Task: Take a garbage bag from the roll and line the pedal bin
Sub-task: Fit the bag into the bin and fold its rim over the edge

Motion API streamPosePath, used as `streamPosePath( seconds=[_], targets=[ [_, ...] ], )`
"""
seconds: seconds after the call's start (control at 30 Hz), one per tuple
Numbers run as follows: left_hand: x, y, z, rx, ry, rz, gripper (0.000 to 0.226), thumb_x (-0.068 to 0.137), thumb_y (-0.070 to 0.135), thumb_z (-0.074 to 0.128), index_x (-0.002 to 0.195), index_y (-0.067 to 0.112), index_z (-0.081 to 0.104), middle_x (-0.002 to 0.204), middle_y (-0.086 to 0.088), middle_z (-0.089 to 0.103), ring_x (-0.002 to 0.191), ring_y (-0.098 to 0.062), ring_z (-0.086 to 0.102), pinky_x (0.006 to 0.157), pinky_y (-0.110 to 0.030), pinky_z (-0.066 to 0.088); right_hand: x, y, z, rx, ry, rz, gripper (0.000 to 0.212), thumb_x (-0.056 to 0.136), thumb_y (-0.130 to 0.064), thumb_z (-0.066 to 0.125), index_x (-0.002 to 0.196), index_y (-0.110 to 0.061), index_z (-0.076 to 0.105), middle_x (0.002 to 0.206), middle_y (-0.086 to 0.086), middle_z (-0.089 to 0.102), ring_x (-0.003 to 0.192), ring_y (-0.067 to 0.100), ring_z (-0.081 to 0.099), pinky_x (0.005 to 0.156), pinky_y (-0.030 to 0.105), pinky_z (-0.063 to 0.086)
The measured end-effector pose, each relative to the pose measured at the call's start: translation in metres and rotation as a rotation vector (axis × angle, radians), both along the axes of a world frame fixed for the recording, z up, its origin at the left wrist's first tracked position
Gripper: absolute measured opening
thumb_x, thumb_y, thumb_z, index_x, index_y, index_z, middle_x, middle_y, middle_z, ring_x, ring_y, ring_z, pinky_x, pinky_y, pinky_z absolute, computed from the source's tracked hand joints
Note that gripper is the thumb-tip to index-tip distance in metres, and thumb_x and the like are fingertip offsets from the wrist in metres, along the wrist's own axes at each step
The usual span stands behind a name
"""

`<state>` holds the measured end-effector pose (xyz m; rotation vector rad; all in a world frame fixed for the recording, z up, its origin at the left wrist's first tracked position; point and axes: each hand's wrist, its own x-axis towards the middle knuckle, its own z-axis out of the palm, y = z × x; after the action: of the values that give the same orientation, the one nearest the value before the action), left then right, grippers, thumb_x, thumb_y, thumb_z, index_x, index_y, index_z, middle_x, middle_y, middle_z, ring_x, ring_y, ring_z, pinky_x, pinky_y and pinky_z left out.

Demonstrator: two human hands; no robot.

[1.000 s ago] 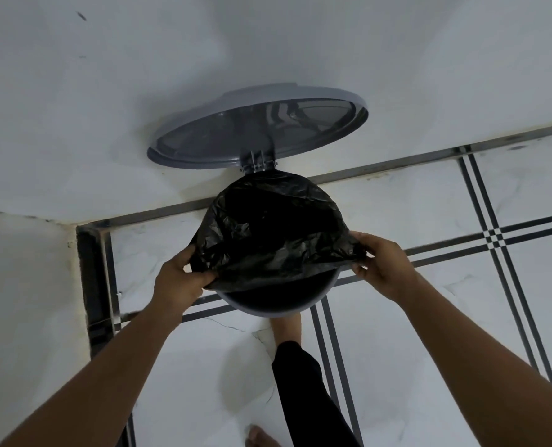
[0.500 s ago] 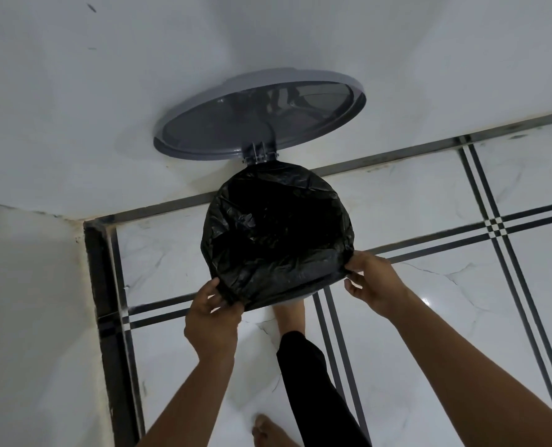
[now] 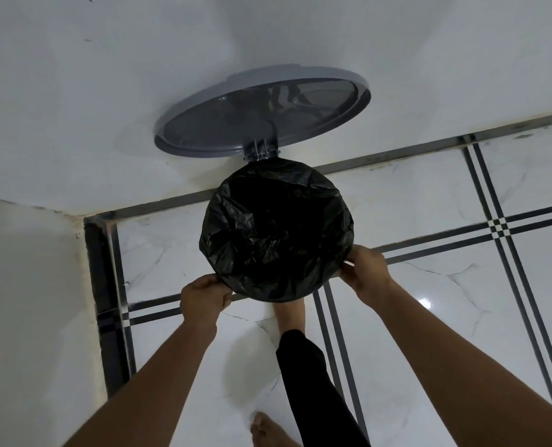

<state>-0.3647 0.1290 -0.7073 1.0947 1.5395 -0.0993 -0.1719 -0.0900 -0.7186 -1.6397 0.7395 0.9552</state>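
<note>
A black garbage bag (image 3: 276,230) is stretched over the round mouth of the pedal bin and hides the bin's rim all round. The bin's grey lid (image 3: 261,108) stands open against the white wall, hinged at the back. My left hand (image 3: 205,300) grips the bag's edge at the front left of the bin. My right hand (image 3: 366,274) grips the bag's edge at the front right. The roll of bags is not in view.
The bin stands in a corner, with white walls behind and to the left. A bare foot (image 3: 289,312) in front of the bin reaches under its front edge, below a black trouser leg (image 3: 313,382). Another bare foot (image 3: 268,429) rests on the white marble floor.
The bag has been pulled forward and down over the front rim, which showed grey a second ago. Both hands moved lower along the bin's front sides.
</note>
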Motion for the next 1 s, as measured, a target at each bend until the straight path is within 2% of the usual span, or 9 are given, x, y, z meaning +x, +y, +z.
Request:
streamPosePath(
  seconds=[0.07,0.17,0.3,0.43,0.57,0.67,0.77,0.87,1.0],
  targets=[
    [0.002,0.005,0.002,-0.149,-0.105,0.170,0.020,0.087,-0.008,0.057,0.079,0.008,0.066,0.078,-0.012,0.064,0.075,-0.025,0.060,0.070,-0.028,0.054,0.004,-0.004,0.011,0.136,0.045,-0.140,0.020,0.098,-0.015,0.055,0.111,-0.008,0.069,0.098,0.010,0.073,0.084,0.025,0.069,0.082,0.039,0.059],
    [0.001,0.011,0.012,-0.300,-0.279,0.359,0.012,0.096,0.019,0.061,0.091,0.010,0.066,0.090,-0.010,0.074,0.086,-0.019,0.069,0.082,-0.031,0.059,0.009,-0.011,0.021,0.174,-0.013,-0.125,0.019,0.101,-0.032,0.059,0.113,-0.019,0.067,0.101,0.005,0.078,0.087,0.021,0.073,0.083,0.034,0.057],
    [-0.002,0.019,0.009,-0.306,-0.284,0.280,0.038,0.091,0.044,0.075,0.118,0.017,0.072,0.111,0.000,0.080,0.103,-0.015,0.075,0.093,-0.033,0.056,0.017,-0.005,0.025,0.182,-0.091,-0.017,0.022,0.100,-0.022,0.065,0.114,-0.006,0.073,0.108,0.005,0.080,0.092,0.022,0.076,0.083,0.031,0.059],
    [-0.004,0.022,0.003,-0.298,-0.276,0.366,0.035,0.093,0.036,0.074,0.120,0.015,0.071,0.116,0.002,0.079,0.107,-0.012,0.073,0.083,-0.028,0.058,0.026,-0.003,0.020,0.167,-0.070,-0.025,0.020,0.098,-0.010,0.063,0.114,0.001,0.072,0.110,0.013,0.078,0.095,0.026,0.073,0.095,0.041,0.057],
    [-0.005,0.019,-0.001,-0.214,-0.261,0.426,0.021,0.096,0.010,0.070,0.117,0.011,0.072,0.106,-0.004,0.079,0.081,-0.009,0.078,0.066,-0.020,0.061,0.032,-0.005,0.016,0.209,-0.081,-0.039,0.018,0.100,0.002,0.057,0.114,-0.009,0.062,0.098,0.012,0.076,0.085,0.027,0.072,0.083,0.040,0.058],
    [0.000,0.016,0.000,-0.046,-0.240,0.411,0.021,0.090,-0.009,0.069,0.098,0.010,0.068,0.088,-0.015,0.075,0.067,-0.018,0.076,0.061,-0.021,0.060,0.035,-0.005,0.017,0.212,-0.086,0.077,0.022,0.101,0.002,0.052,0.115,0.001,0.070,0.105,0.014,0.076,0.091,0.026,0.073,0.088,0.039,0.058],
    [0.001,0.014,-0.002,0.058,-0.280,0.297,0.021,0.087,-0.017,0.064,0.095,0.001,0.070,0.090,-0.022,0.072,0.079,-0.032,0.071,0.068,-0.029,0.063,0.034,-0.004,0.022,0.214,-0.031,0.069,0.029,0.099,0.004,0.048,0.106,-0.001,0.076,0.103,0.013,0.077,0.090,0.025,0.072,0.091,0.038,0.057],
    [0.001,0.011,-0.003,0.072,-0.262,0.174,0.029,0.083,-0.020,0.063,0.102,-0.002,0.077,0.096,-0.021,0.077,0.084,-0.033,0.074,0.077,-0.039,0.065,0.038,-0.001,0.028,0.238,0.061,-0.057,0.020,0.097,-0.006,0.053,0.101,-0.005,0.073,0.098,0.008,0.074,0.086,0.024,0.070,0.079,0.036,0.059],
    [0.010,0.015,0.004,-0.015,-0.202,0.316,0.029,0.084,-0.016,0.055,0.089,0.002,0.077,0.089,-0.016,0.077,0.085,-0.032,0.071,0.080,-0.038,0.062,0.041,0.007,0.031,0.204,0.123,-0.030,0.029,0.096,-0.037,0.065,0.114,-0.016,0.075,0.096,0.002,0.072,0.091,0.021,0.067,0.081,0.036,0.058]
  ],
)
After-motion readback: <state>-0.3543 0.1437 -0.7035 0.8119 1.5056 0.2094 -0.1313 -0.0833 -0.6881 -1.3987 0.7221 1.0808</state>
